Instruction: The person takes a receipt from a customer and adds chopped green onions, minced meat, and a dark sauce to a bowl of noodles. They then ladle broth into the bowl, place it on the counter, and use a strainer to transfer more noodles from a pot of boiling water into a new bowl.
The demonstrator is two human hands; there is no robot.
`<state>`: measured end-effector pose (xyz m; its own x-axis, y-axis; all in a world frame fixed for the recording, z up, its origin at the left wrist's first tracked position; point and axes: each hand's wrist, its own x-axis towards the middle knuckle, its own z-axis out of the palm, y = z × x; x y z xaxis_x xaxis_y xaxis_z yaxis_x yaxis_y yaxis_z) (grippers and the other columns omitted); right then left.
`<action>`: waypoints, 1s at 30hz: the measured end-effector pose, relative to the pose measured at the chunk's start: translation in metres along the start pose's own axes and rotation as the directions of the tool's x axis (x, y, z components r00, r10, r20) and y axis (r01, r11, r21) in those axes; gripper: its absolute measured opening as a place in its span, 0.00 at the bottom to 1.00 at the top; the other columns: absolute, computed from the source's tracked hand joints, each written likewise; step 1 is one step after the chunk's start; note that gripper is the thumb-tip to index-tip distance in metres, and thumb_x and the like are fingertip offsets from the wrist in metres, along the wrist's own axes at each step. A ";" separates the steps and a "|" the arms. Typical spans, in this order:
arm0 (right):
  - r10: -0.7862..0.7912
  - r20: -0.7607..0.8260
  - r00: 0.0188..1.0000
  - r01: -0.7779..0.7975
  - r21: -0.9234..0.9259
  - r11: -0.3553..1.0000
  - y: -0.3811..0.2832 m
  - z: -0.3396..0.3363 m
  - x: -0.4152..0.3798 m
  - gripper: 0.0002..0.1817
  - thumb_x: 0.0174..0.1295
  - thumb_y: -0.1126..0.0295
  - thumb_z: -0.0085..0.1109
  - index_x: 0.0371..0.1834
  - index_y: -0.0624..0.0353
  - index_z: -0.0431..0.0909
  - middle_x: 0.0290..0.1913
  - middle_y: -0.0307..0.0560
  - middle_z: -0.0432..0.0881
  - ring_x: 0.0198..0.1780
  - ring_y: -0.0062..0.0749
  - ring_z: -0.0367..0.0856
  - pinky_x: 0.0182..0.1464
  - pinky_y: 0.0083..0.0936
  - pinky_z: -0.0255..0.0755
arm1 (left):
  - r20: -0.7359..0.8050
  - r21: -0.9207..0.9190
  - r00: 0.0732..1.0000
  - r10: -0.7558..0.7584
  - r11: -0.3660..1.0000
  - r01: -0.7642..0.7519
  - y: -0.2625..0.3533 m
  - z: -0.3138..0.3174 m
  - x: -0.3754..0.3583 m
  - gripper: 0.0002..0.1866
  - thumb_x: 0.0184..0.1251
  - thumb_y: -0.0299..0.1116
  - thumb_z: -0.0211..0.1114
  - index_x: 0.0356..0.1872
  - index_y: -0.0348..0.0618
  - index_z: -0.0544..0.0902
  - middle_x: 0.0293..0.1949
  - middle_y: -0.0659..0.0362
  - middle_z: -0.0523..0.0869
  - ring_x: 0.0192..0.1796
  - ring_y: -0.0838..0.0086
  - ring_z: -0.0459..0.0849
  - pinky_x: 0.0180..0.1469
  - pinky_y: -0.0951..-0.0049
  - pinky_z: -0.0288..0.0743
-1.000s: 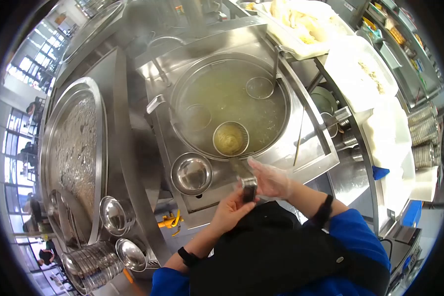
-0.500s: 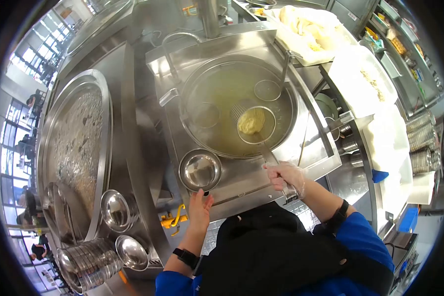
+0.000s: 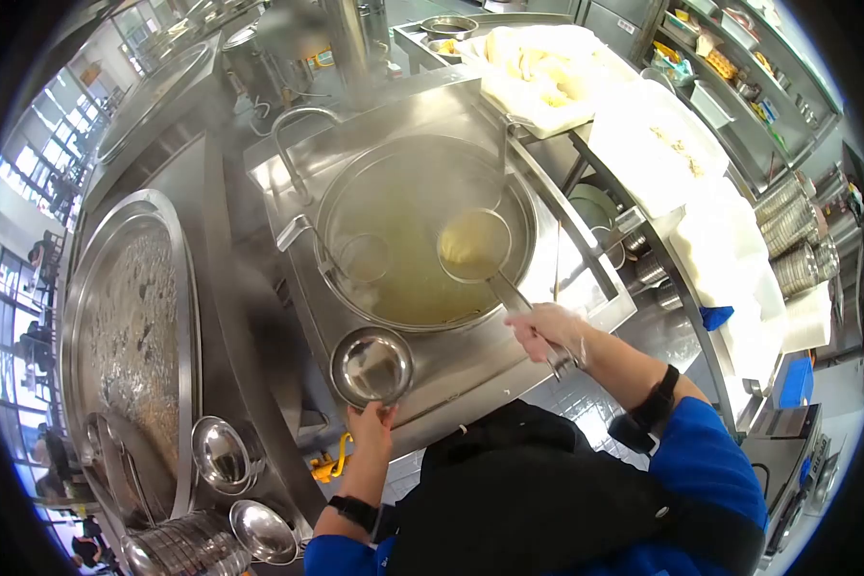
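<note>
Commercial kitchen, stainless and steamy; places below reckoned from the round pot [image 3: 532, 230] sunk into the steel desk [image 3: 461, 370].

Item: long-handled strainer [image 3: 511, 296], one. Basket within the pot's circle, right of its middle; handle slanting out over the near rim. From where I stand, steam hides whether the basket touches the liquid. Contents: pale yellow noodles [image 3: 466, 243], by the look soft, slippery and easily torn. Handling, as I judge it: stiff metal, front-heavy when loaded, hot and dripping at the basket; best held far back on the handle, well away from the ring.

Item: right grip [image 3: 552, 336], in a clear glove, off the pot's near right rim. Closed around the handle's outer end.

Item: steel bowl [image 3: 372, 368], one, just beside the pot's near left rim. Probably light, rigid, slick if wet; take it by the lip.

Item: left grip [image 3: 370, 432], nearer me than the bowl, fingers touching its near lip. Pinching or merely resting, I cannot tell.

Also: another strainer [image 3: 366, 257] in the pot's left half; wide pan [image 3: 184, 259] of bubbling liquid, well left of the pot.
</note>
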<state>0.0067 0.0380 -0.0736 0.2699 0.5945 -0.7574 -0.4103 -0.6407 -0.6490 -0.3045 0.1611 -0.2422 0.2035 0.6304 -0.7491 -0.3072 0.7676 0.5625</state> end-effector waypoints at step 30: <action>-0.390 -0.069 0.918 0.361 -0.263 0.895 0.009 0.044 -0.052 0.13 0.71 0.60 0.50 0.39 0.61 0.71 0.15 0.39 0.70 0.14 0.24 0.70 0.17 0.25 0.64 | 0.552 0.188 0.814 -0.183 0.978 0.092 0.110 0.111 -0.097 0.27 0.67 0.40 0.58 0.61 0.40 0.60 0.51 0.55 0.76 0.46 0.68 0.81 0.47 0.59 0.84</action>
<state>-0.0494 0.0224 -0.0368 0.4680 0.7623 -0.4470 -0.0411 -0.4865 -0.8727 -0.2546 0.1978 -0.0687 0.7345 0.4366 -0.5195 -0.1068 0.8304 0.5469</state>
